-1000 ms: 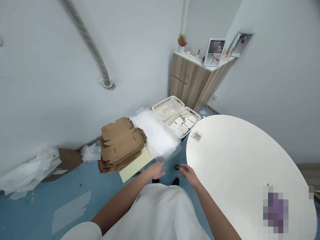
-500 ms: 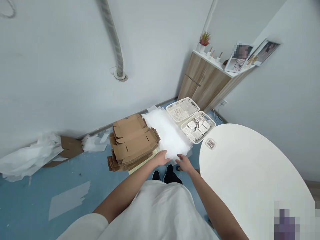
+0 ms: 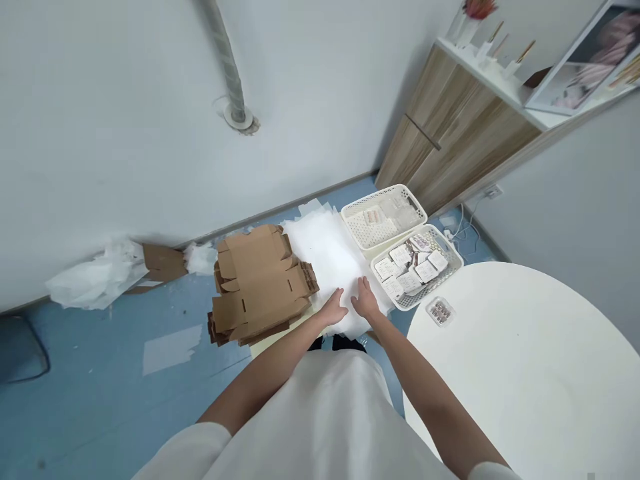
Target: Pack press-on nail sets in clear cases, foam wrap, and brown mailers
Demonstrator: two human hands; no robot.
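A pile of thin white sheets (image 3: 320, 243) lies between flattened cardboard boxes and two baskets. Over its near part is my left hand (image 3: 334, 309), fingers stretched out and nothing in them. My right hand (image 3: 365, 300) is beside it, fingers extended and empty, a short gap between the two. Whether either palm touches the sheets I cannot tell. Left of the sheets stands the stack of flattened brown cardboard boxes (image 3: 260, 280). To the right, one white basket (image 3: 423, 230) holds a few clear cases, and the nearer white basket (image 3: 453, 257) holds several small white-labelled packs.
A round white table (image 3: 520, 373) stands at the right, with a small clear case (image 3: 441, 311) near its edge. Behind the baskets is a wooden cabinet (image 3: 465, 113). White wrapping scraps (image 3: 100, 273) and a cardboard piece (image 3: 163, 262) lie along the wall. Cables (image 3: 467, 230) hang by the socket.
Both hands have moved forward from the near edge of the white sheets to over them. My view has shifted nearer, so the baskets and cabinet appear larger.
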